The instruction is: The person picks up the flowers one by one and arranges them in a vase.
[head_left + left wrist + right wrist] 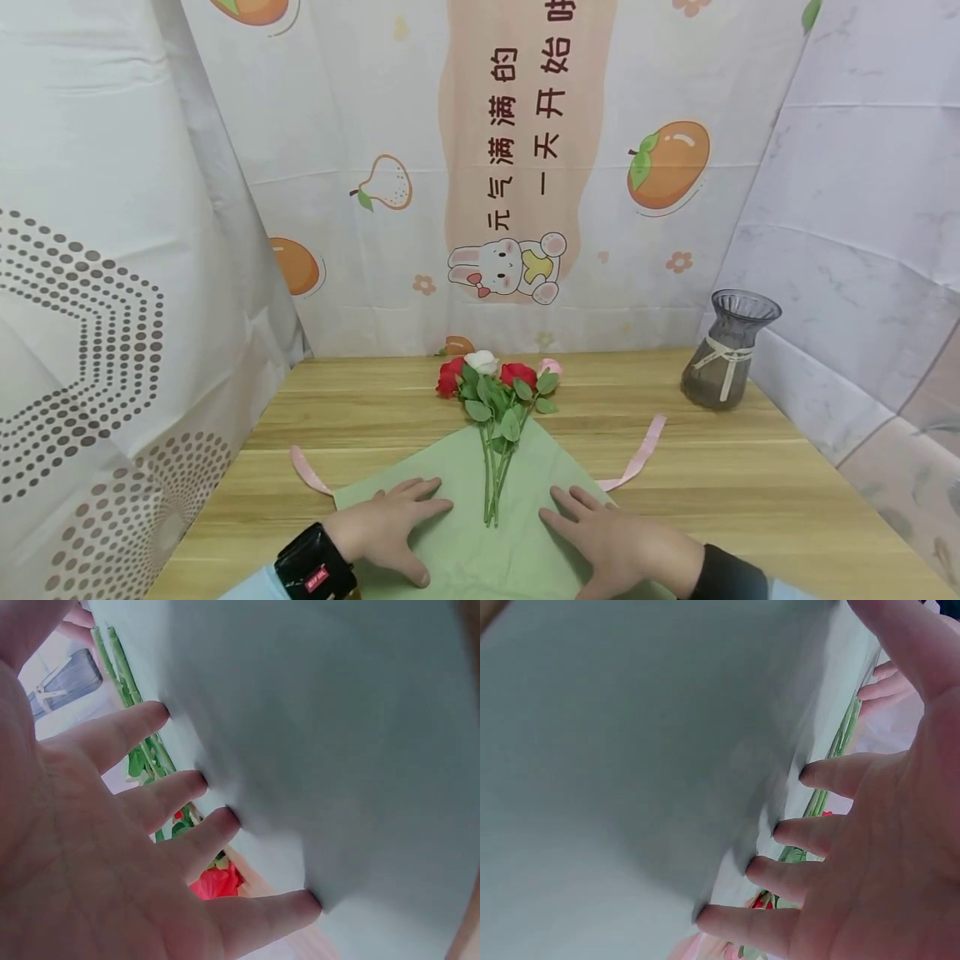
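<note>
1. Your left hand point(393, 529) is spread, palm down, its fingertips touching the green sheet point(468, 562) on the left side of the stems. It grips nothing.
2. Your right hand point(611, 537) is spread too, fingertips on the sheet on the opposite side, likewise gripping nothing.
3. The green sheet lies on the bench point(360, 408) in front of you, one corner pointing away; you can see soft creases in it.
4. The flowers point(501, 408) lie over that far corner: two red blooms, a white one and a pink one with green leaves. The blooms reach past the sheet, while the stems point(492, 483) run toward you and end between your hands, touching neither.
5. A pink ribbon end point(308, 472) shows beyond the sheet's left edge and another ribbon end point(641, 454) beyond its right; you cannot tell whether they join underneath.
6. The dark glass vase point(707, 385) stands upright at the bench's far right, well apart from the flowers, with a pale bow point(727, 360) round its neck.
7. Behind the bench hangs a printed cloth point(390, 92).
</note>
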Demonstrator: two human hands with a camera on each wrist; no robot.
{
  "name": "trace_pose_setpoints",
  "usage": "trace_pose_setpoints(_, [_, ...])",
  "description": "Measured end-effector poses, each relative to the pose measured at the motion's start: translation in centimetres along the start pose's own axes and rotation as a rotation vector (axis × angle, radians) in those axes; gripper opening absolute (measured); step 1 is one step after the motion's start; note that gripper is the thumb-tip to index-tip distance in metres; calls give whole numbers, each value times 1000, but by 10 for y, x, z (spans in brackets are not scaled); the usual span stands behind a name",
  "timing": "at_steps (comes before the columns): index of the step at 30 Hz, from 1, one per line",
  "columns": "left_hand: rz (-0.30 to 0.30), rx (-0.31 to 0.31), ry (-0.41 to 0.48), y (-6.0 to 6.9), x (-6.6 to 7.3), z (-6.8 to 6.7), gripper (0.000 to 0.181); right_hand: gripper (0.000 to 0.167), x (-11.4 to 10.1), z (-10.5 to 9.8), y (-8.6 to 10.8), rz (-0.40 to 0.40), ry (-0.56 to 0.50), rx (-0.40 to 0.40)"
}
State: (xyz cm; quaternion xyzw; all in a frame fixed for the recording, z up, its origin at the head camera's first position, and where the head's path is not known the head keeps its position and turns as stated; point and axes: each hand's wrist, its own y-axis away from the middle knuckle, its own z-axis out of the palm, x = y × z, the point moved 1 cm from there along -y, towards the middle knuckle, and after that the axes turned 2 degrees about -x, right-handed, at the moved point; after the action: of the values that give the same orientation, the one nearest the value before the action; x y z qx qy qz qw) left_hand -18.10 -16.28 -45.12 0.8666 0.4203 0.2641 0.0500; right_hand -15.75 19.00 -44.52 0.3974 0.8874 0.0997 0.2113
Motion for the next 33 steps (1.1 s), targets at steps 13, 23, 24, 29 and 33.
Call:
trace_pose_setpoints(13, [-4,12,-20,-3,-1,0,88,104,3,2,1,-3,-61,-3])
trace_pose_setpoints(23, [-7,25,-14,-3,0,0,88,108,8,2,-3,-24,-53,29])
trace_pose_setpoints(24, [-7,27,-16,-4,0,0,88,108,8,1,-3,-28,-56,31])
trace_pose_setpoints(29, [-10,40,-25,-7,0,0,89,109,11,-2,-7,-21,-57,28])
trace_pose_setpoints(33, [-23,44,-31,-11,-1,-1,91,112,13,-5,-9,-5,-84,17])
